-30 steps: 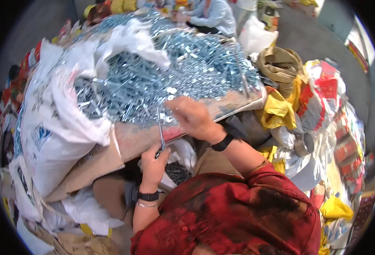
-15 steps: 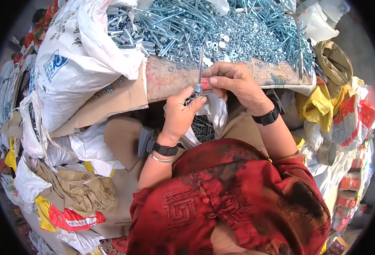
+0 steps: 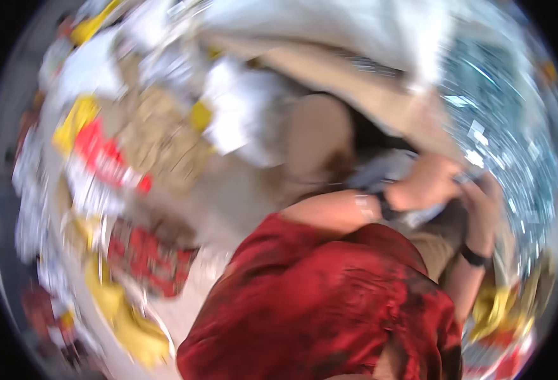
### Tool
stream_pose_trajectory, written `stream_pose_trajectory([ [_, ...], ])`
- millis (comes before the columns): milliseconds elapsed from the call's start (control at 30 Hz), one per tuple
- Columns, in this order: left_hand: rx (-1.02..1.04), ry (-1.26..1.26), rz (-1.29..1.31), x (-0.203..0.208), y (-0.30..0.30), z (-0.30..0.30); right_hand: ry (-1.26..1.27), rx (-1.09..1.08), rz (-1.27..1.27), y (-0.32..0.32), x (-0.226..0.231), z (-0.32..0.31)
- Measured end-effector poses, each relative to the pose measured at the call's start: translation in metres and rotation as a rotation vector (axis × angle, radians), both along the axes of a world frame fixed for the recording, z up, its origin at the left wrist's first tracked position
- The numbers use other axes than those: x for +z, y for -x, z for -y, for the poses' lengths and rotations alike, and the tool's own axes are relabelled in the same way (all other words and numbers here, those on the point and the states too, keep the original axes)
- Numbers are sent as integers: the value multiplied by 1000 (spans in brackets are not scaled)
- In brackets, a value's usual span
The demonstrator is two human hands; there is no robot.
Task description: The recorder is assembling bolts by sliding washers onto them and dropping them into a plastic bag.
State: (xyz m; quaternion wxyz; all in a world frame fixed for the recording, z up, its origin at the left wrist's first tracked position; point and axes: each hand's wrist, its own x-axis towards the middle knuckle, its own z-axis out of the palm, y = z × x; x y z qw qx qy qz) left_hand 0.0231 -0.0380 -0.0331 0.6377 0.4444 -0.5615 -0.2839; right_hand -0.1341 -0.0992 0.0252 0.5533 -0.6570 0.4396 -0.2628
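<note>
My head view had swung round hard and smeared: the heap of metal pieces [image 3: 488, 104], spread across the top 0.5 s earlier, now ran down the right side. The white sack [image 3: 336, 22] had slid from the upper left to the top, above the strip of cardboard [image 3: 304, 66].

I saw the 2 hands together at the right of centre, beside the heap's edge as my view showed it. The left hand [image 3: 421, 182] reached in from the left with its fingers curled; the right hand [image 3: 486, 206] came up from below, its fingertips near the left's. A small grey metal piece [image 3: 470, 175] showed between them. Earlier I had clearly seen a long bolt standing up from the left hand; through the blur I could not tell whether this was that bolt, nor whether either hand pinched it.

The red shirt [image 3: 329, 304] filled the lower middle.
</note>
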Motion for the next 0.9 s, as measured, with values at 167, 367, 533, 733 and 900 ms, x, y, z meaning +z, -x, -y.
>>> stream_pose_trajectory([
  [167,208,-66,89,-5,-3,-18,-29,94,103,6,-13,14],
  [367,231,43,-262,-18,-13,7,388,-104,91,-52,29,-42],
  [533,-292,-428,-802,5,-52,-6,959,926,-87,-102,65,-85],
  [733,-322,-464,-547,9,-30,-2,658,12,-163,12,28,-29],
  [900,-470,-535,-611,8,2,4,440,-711,12,139,-13,15],
])
